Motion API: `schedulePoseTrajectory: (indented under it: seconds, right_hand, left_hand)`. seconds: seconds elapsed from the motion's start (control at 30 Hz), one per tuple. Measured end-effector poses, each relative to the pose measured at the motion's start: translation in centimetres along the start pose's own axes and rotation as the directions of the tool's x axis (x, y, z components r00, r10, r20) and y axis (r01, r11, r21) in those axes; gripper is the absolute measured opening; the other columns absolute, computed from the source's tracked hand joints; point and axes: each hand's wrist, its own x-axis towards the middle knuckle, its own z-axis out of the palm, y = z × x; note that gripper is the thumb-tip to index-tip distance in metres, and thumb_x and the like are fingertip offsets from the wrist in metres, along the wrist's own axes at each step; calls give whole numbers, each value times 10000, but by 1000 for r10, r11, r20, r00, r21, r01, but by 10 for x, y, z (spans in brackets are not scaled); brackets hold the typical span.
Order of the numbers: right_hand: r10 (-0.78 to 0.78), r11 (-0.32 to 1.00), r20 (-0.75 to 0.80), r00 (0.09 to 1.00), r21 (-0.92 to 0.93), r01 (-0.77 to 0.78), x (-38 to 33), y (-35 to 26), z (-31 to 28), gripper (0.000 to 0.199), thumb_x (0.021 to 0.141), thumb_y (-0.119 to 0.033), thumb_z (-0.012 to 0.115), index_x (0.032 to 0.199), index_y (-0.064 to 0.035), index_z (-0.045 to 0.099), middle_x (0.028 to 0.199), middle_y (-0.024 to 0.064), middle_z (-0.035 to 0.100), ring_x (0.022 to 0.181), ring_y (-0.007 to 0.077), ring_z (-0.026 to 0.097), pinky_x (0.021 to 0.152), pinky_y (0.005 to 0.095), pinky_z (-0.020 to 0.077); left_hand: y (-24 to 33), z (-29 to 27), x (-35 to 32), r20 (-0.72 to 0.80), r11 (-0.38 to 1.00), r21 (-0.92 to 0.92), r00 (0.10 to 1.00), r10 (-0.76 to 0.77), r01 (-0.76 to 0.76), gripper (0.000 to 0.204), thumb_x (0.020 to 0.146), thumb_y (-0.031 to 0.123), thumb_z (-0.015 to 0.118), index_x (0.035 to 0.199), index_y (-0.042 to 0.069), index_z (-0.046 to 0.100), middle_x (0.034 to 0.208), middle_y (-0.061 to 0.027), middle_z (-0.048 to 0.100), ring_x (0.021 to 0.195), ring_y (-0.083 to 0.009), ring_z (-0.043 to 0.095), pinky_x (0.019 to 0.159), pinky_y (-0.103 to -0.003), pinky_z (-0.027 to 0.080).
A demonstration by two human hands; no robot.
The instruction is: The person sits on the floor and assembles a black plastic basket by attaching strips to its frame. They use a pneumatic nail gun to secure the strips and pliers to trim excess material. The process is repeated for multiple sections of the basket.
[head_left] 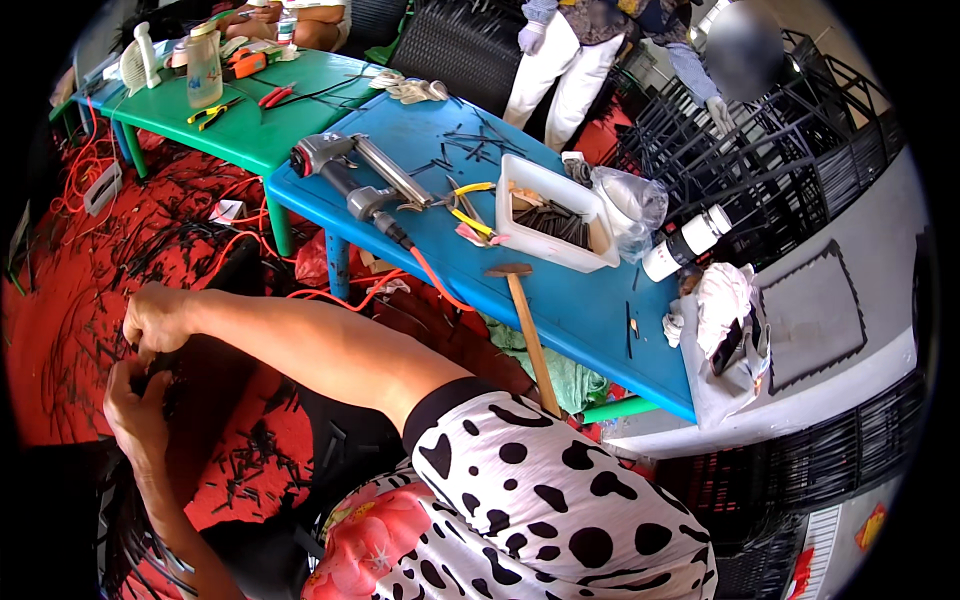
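Both my hands are close together at the left, above the red floor. My right hand is closed, its fingers curled downward. Just below it my left hand is closed too, its fingers bent up toward the right one. What they hold, if anything, is hidden by the fingers against dark material. Black strip pieces lie scattered on the red surface below my hands. To the right, on the blue table, lie a grey air nail gun with an orange hose, yellow-handled pliers and a wooden-handled hammer jutting over the edge.
A white plastic box holds dark short pieces. A white bottle and bagged cloths stand beyond. On the green table are a clear bottle and tools. Another person's white trousers and black woven frames are behind.
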Motion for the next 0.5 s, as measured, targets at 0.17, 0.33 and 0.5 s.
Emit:
schedulePoseTrajectory:
  seconds: [0.17, 0.33, 0.5]
  right_hand:
    - [87, 996, 77, 993, -39, -84, 18, 32, 8, 404, 661, -490, 800, 811, -123, 723, 735, 62, 678, 724, 221, 647, 649, 349, 482]
    - [107, 994, 81, 991, -27, -105, 25, 24, 3, 299, 704, -376, 801, 763, -96, 712, 698, 63, 662, 697, 212, 630, 645, 341, 475]
    - [181, 982, 128, 975, -81, -172, 35, 34, 7, 290, 725, -371, 788, 814, -101, 727, 739, 59, 678, 725, 195, 630, 650, 341, 473]
  left_hand:
    - [-5, 6, 6, 1, 998, 48, 999, 47, -47, 247, 734, 87, 741, 840, -17, 543, 776, -153, 552, 728, -338, 547, 655, -397, 435]
    - [-17, 5, 6, -6, 981, 74, 984, 180, -179, 203, 795, 71, 692, 922, -6, 554, 869, -155, 552, 784, -357, 558, 693, -411, 447]
    - [-17, 3, 8, 39, 959, 114, 966, 255, -258, 242, 848, 78, 636, 1084, 34, 608, 965, -165, 564, 853, -371, 570, 731, -427, 456]
